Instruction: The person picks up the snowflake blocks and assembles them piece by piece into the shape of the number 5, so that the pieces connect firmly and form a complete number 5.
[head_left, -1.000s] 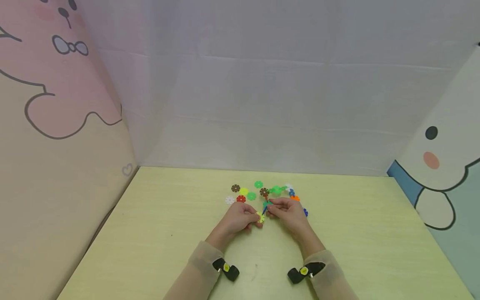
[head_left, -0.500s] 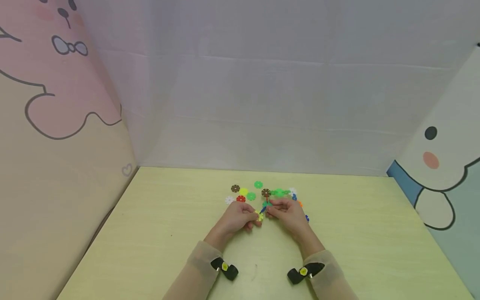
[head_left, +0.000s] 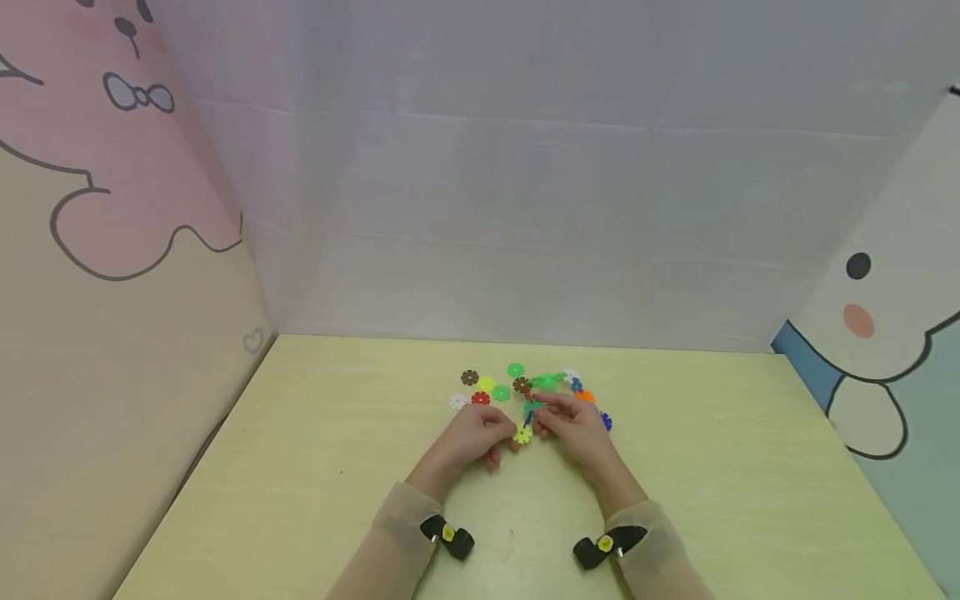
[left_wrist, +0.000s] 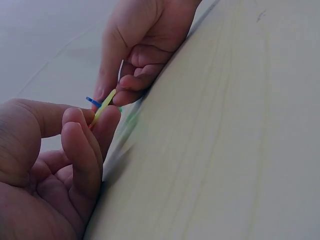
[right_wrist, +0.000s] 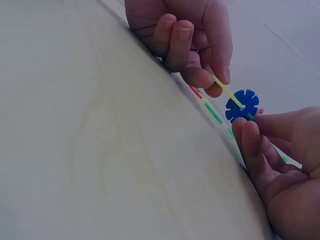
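In the head view, my left hand (head_left: 474, 435) pinches the edge of a yellow snowflake disc (head_left: 522, 434) between thumb and fingers. A blue snowflake disc (right_wrist: 242, 105) joins onto that yellow one, slot into slot, in the right wrist view. My right hand (head_left: 576, 423) pinches the chain just beyond it, at a teal-green disc (head_left: 533, 407). From there the linked chain runs on through a brown disc (head_left: 521, 384), a bright green disc (head_left: 548, 381), a white disc (head_left: 571, 376) and an orange disc (head_left: 586, 397). Fingers hide part of the joints.
Loose discs lie on the table beyond my left hand: a dark brown one (head_left: 469, 377), a red one (head_left: 481, 398), a white one (head_left: 458, 401) and several others. A dark blue disc (head_left: 606, 422) shows beside my right hand. A pale wall (head_left: 480, 250) rises behind the table (head_left: 300, 467).
The chain's far part swung right, then back left. More of the yellow disc now shows beside my left fingertips. Both hands have stayed nearly in place.
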